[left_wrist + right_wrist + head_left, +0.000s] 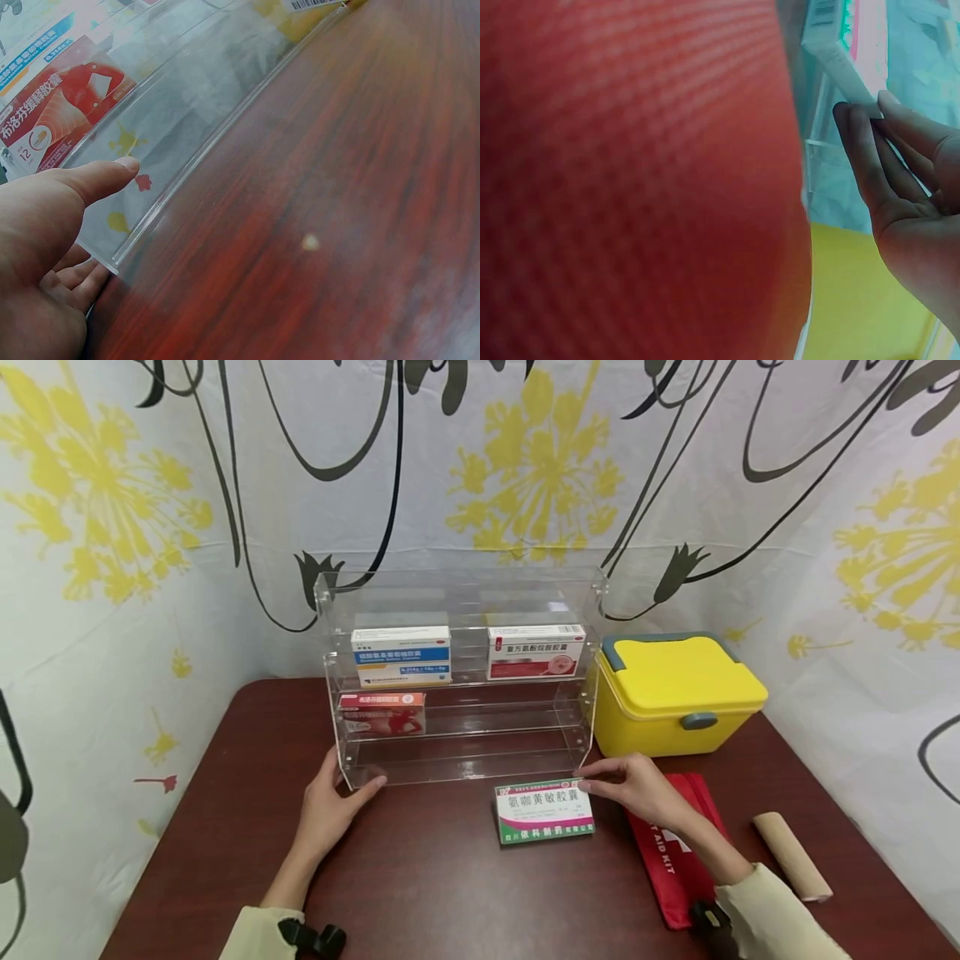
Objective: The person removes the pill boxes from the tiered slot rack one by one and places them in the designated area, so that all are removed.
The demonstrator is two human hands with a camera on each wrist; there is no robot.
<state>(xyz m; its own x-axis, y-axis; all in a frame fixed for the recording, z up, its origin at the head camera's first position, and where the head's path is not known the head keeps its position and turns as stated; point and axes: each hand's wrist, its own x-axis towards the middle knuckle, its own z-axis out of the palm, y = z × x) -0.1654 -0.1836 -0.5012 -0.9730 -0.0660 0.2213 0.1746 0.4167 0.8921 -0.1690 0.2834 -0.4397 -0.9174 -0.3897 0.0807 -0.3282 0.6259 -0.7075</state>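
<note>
Fingers of the right hand pinch the right end of the green medicine box, which lies flat on the table before the acrylic rack. Left hand braces the rack's corner, thumb out. The box looks light, stiff cardboard, crushable; grip its short edges.
</note>
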